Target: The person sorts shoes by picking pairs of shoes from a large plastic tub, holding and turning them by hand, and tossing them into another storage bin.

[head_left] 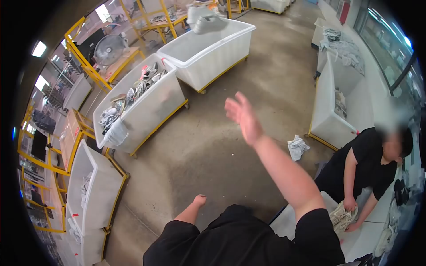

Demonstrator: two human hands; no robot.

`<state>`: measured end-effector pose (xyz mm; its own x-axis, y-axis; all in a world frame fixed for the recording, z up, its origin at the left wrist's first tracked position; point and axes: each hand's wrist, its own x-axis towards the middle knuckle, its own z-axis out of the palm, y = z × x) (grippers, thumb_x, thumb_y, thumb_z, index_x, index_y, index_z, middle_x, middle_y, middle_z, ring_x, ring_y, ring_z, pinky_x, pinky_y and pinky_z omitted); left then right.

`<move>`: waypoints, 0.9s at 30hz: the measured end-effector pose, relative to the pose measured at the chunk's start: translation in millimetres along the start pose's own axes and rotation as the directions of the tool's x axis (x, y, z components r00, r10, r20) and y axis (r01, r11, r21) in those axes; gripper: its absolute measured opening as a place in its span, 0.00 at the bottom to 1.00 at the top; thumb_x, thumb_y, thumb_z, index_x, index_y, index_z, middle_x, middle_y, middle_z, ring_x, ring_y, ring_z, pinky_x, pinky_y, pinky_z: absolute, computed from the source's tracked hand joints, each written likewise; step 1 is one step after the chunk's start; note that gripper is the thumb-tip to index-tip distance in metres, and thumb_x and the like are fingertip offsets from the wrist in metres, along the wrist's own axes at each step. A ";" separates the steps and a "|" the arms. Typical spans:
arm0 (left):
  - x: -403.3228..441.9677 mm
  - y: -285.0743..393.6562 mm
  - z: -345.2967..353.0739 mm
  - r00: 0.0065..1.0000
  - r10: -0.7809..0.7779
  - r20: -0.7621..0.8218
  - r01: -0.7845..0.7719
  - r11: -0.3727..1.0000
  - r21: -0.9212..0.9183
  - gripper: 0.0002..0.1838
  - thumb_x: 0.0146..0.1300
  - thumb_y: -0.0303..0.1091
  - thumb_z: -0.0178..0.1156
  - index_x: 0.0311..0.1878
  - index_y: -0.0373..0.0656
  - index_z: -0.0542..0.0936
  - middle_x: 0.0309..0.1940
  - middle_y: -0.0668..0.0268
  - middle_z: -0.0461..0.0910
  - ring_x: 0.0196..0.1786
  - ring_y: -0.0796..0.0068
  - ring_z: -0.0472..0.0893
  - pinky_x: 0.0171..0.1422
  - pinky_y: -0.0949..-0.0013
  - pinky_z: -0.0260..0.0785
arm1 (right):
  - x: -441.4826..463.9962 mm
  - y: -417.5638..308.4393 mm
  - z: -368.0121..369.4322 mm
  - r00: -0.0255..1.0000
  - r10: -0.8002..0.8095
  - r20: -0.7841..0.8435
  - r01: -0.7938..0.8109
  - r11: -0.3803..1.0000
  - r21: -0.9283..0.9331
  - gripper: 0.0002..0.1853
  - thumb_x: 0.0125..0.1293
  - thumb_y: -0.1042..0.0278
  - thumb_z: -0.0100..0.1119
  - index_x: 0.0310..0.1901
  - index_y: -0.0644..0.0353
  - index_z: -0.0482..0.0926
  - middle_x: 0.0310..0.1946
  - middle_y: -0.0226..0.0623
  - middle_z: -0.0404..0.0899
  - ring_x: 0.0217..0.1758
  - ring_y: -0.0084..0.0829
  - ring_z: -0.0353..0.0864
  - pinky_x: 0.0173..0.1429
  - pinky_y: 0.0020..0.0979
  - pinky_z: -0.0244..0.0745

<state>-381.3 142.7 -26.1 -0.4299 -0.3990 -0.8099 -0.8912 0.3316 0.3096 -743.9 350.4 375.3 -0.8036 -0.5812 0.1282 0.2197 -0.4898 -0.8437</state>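
Note:
My right hand (243,117) is stretched forward over the floor, fingers apart and nothing in it. Beyond it, a blurred pair of pale grey shoes (208,21) shows above the far rim of a white wheeled bin (217,57); they look to be in the air, apart from my hand. My left hand (200,200) hangs low in front of my body, small in view, with its fingers curled in. Nothing sticks out of it. The white bin (155,104) nearest ahead on the left holds a heap of shoes (133,94).
More white bins stand at left (104,186) and along the right wall (326,97). A crumpled white cloth (297,147) lies on the floor. At right a person in black (355,164) handles cream shoes (342,217). Yellow-framed benches and a fan (110,49) are at left.

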 end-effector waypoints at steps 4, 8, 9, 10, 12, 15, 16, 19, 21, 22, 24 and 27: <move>27.0 32.2 36.0 0.983 0.172 0.065 -0.180 0.975 0.128 0.24 0.67 0.42 0.61 0.63 0.45 0.86 0.60 0.55 0.87 0.64 0.57 0.85 0.70 0.59 0.76 | -123.7 58.9 -52.4 0.988 0.141 0.065 -0.109 0.926 -0.362 0.36 0.82 0.49 0.56 0.81 0.60 0.60 0.74 0.47 0.73 0.76 0.39 0.74 0.77 0.39 0.67; 45.2 90.1 61.4 0.957 0.239 0.163 -0.277 0.922 0.272 0.22 0.69 0.42 0.62 0.63 0.44 0.86 0.61 0.56 0.87 0.64 0.56 0.85 0.69 0.57 0.76 | -297.4 107.7 -134.8 0.923 0.253 -0.290 -0.385 0.629 -0.675 0.26 0.79 0.53 0.58 0.69 0.62 0.76 0.57 0.44 0.87 0.62 0.36 0.86 0.67 0.36 0.78; 53.4 103.3 68.2 0.951 0.276 0.141 -0.307 0.904 0.299 0.22 0.69 0.42 0.62 0.63 0.44 0.86 0.60 0.58 0.87 0.61 0.59 0.86 0.67 0.59 0.76 | -351.2 118.1 -153.7 0.874 0.252 -0.416 -0.484 0.544 -0.686 0.24 0.77 0.53 0.60 0.66 0.61 0.79 0.54 0.44 0.88 0.59 0.36 0.88 0.65 0.36 0.80; 58.9 115.4 78.6 0.939 0.313 0.145 -0.345 0.875 0.341 0.22 0.69 0.41 0.62 0.63 0.44 0.85 0.58 0.59 0.88 0.58 0.61 0.87 0.66 0.60 0.77 | -405.7 126.1 -171.4 0.804 0.253 -0.539 -0.592 0.438 -0.677 0.24 0.75 0.53 0.61 0.64 0.59 0.81 0.52 0.44 0.88 0.57 0.39 0.88 0.63 0.38 0.80; 71.9 146.8 97.9 0.937 0.284 0.203 -0.333 0.900 0.281 0.22 0.70 0.40 0.62 0.64 0.45 0.85 0.50 0.62 0.88 0.50 0.67 0.86 0.54 0.62 0.79 | -538.5 162.4 -200.5 0.658 0.126 -0.742 -0.740 0.291 -0.607 0.22 0.69 0.54 0.58 0.59 0.54 0.85 0.50 0.46 0.88 0.55 0.49 0.87 0.60 0.46 0.81; 66.0 204.7 131.3 0.924 0.220 0.313 -0.332 0.868 0.370 0.23 0.71 0.39 0.61 0.67 0.43 0.83 0.51 0.61 0.89 0.55 0.63 0.87 0.60 0.60 0.79 | -690.3 158.5 -165.9 0.157 0.023 -0.987 -0.957 0.249 -0.146 0.18 0.69 0.59 0.55 0.54 0.53 0.88 0.51 0.51 0.87 0.55 0.55 0.85 0.59 0.50 0.80; 58.4 219.0 139.8 0.910 0.222 0.351 -0.343 0.879 0.333 0.23 0.70 0.37 0.61 0.66 0.43 0.82 0.47 0.63 0.88 0.50 0.67 0.86 0.54 0.62 0.79 | -744.3 182.1 -153.3 0.070 -0.106 -0.992 -0.968 0.233 -0.093 0.16 0.70 0.59 0.55 0.52 0.51 0.88 0.49 0.51 0.87 0.54 0.55 0.85 0.56 0.51 0.81; 51.9 259.5 180.1 0.872 0.213 0.441 -0.392 0.843 0.368 0.21 0.67 0.35 0.61 0.63 0.44 0.83 0.39 0.69 0.85 0.40 0.75 0.82 0.40 0.67 0.74 | -813.8 176.4 -86.2 -0.177 -0.185 -0.967 -0.941 0.319 0.111 0.16 0.71 0.59 0.56 0.54 0.55 0.85 0.46 0.51 0.88 0.51 0.55 0.86 0.54 0.51 0.81; 45.0 279.9 225.2 0.825 0.238 0.512 -0.471 0.790 0.392 0.20 0.67 0.36 0.61 0.61 0.44 0.84 0.36 0.72 0.82 0.34 0.78 0.79 0.32 0.70 0.70 | -842.3 204.0 -64.6 -0.353 -0.151 -0.923 -0.840 0.486 0.242 0.17 0.72 0.59 0.58 0.56 0.56 0.86 0.48 0.50 0.88 0.54 0.53 0.87 0.57 0.48 0.81; 37.1 290.4 248.1 0.790 0.265 0.553 -0.527 0.753 0.393 0.21 0.68 0.37 0.61 0.62 0.43 0.83 0.35 0.73 0.82 0.33 0.78 0.79 0.32 0.70 0.69 | -849.2 220.4 -52.0 -0.418 -0.153 -0.895 -0.790 0.548 0.275 0.17 0.72 0.59 0.59 0.56 0.56 0.86 0.48 0.49 0.89 0.54 0.52 0.87 0.57 0.48 0.81; 25.8 302.8 308.0 0.663 0.434 0.611 -0.721 0.589 0.364 0.24 0.71 0.41 0.63 0.66 0.40 0.81 0.39 0.71 0.84 0.36 0.79 0.79 0.37 0.70 0.72 | -856.2 257.4 -39.8 -0.479 -0.171 -0.861 -0.721 0.635 0.275 0.17 0.72 0.59 0.59 0.56 0.56 0.86 0.48 0.50 0.89 0.54 0.52 0.87 0.57 0.47 0.81; -107.1 338.3 386.7 0.507 0.434 0.745 -0.795 0.569 0.210 0.30 0.76 0.49 0.62 0.72 0.39 0.76 0.52 0.68 0.84 0.49 0.77 0.80 0.52 0.70 0.73 | -832.9 271.4 -36.2 -0.542 -0.207 -0.814 -0.635 0.736 0.236 0.16 0.73 0.60 0.61 0.56 0.58 0.86 0.46 0.49 0.89 0.52 0.48 0.88 0.56 0.42 0.82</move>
<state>-580.7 628.2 -27.2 -0.4963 0.5783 -0.6474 -0.1345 0.6856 0.7155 -35.0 725.1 20.7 -0.0602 0.9455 -0.3199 0.8025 -0.1448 -0.5789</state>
